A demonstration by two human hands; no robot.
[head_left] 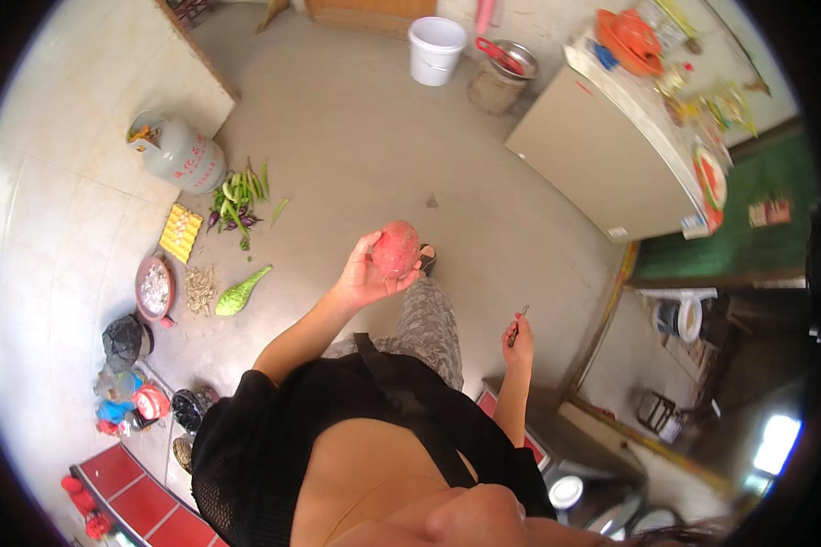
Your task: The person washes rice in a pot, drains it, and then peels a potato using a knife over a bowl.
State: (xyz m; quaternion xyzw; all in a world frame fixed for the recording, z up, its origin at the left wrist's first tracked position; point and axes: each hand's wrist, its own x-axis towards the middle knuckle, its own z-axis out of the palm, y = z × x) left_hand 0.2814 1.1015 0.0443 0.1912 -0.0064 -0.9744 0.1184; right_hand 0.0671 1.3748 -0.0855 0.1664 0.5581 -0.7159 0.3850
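Observation:
Up in front of me, my left hand [367, 276] grips a large, roundish red-skinned potato [397, 249]. Fingers and thumb hold it from its left and underside, and its speckled skin faces up. Lower down on the right, my right hand [517, 337] is closed around a small dark-handled tool [514, 335]. A thin tip sticks up above the fingers; whether it is a peeler or a knife I cannot make out. The two hands are well apart.
On the floor at left lie a bitter gourd [244, 291], mixed green and purple vegetables [239, 198], a yellow egg tray [181, 232] and a brown basin [143, 290]. A gas cylinder [184, 155] stands behind. A white bucket [436, 52] and a cabinet [593, 137] are at the back.

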